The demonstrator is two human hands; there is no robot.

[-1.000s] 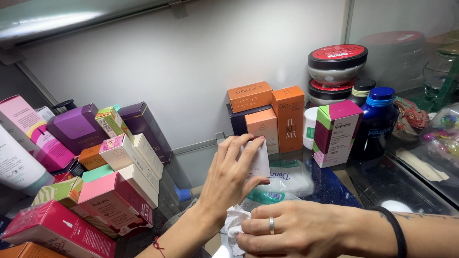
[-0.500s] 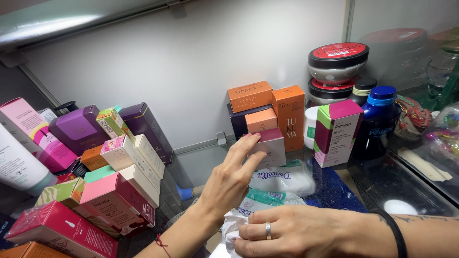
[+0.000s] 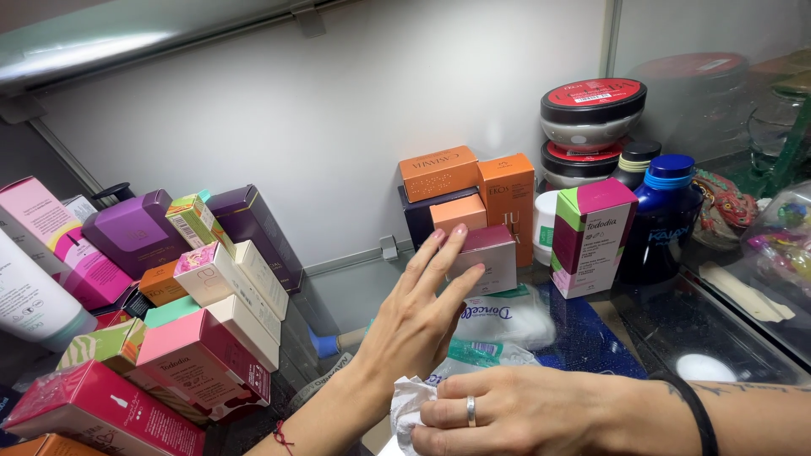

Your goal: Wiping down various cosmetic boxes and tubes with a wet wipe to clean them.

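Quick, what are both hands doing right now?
Left hand: open, fingertips touching the small maroon and grey box.
Right hand: closed, pressing on a crumpled white tissue.

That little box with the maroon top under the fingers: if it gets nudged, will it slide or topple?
The small box looks like stiff, light cardboard, so it would probably slide on the glossy shelf. The left hand touches it near the top, which might tip it. The orange boxes behind would likely stop it.

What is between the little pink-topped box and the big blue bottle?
In the head view, a green, white and magenta carton stands between the small box and the blue bottle.
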